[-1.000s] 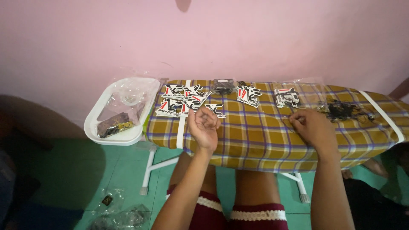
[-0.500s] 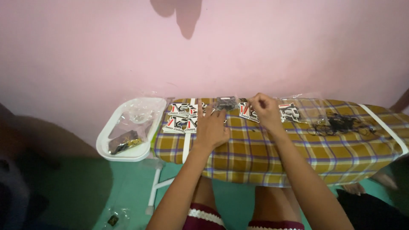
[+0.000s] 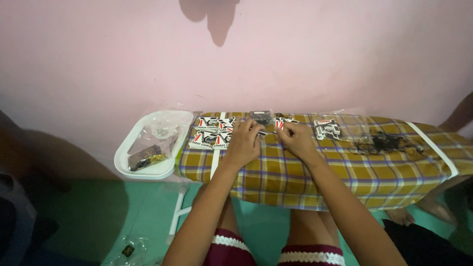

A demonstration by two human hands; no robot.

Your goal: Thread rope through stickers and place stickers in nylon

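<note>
**Two Hands Met Over a Small Card at the Far Edge of the Board**

The left hand (image 3: 244, 143) lay knuckles-up on the plaid cloth, its fingers curled toward the wall; whether they pinched anything I could not tell, for the back of the hand hid them. The right hand (image 3: 294, 140) sat just beside it, fingers bent in, seemingly closed lightly on the near corner of a black, white and red printed card (image 3: 285, 122). A thin dark strip (image 3: 262, 132) ran between the two hands, its long axis lying left to right, so both hands were about equally near it.

Just beyond the left hand lay a pile of like printed cards (image 3: 213, 132), touching one another. Past the fingertips of both hands, near the wall, sat a small clear packet of dark parts (image 3: 260, 117). Further to the right another card (image 3: 327, 129) lay alone, and beyond it a tangle of black wires (image 3: 387, 143).

All of this rested on the cloth-covered ironing board (image 3: 315, 182). Off its left end stood a white plastic tray (image 3: 129, 152) holding crumpled clear bags.
</note>
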